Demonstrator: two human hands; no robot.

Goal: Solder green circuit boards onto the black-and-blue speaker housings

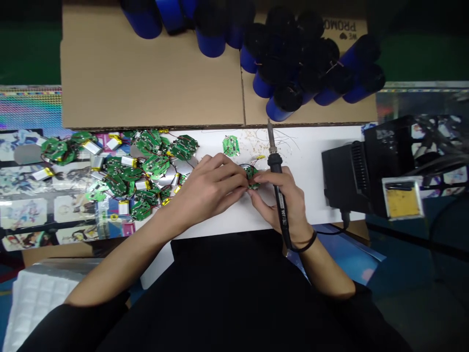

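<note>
Left hand [210,188] and right hand [280,198] meet at the center of the white surface [322,142], fingertips of both closed on a green PCB [252,177] just above it. The right hand also holds the soldering iron [275,166] along the palm, tip pointing away, approx. over the thin wires [289,142].

Risk, in my opinion: w/ two things in one hand the grip is weak. If the iron rolls, the tip may burn fingers, wires or the board.

A pile of boards w/ batteries [146,166] lies to the left, and the black station [348,176] is on the right.
</note>
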